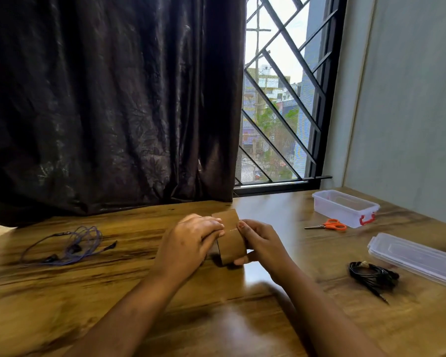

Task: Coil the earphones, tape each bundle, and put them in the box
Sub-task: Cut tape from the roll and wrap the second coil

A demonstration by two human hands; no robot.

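Gripping the brown packing-tape roll (231, 247), left hand (191, 240) and right hand (263, 244) fingers are curling round it; hasty peeling is probably risking a torn, self-stuck strip.

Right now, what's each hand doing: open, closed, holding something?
Left hand: closed, fingers curled on the brown tape roll.
Right hand: closed, gripping the same roll.

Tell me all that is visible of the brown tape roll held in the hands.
The brown tape roll is wide and matte, like packing tape. It is held on edge, low over the wooden table. The left hand grips its left side, the right hand its right; fingertips pinch near a faint line, perhaps the tape's end.
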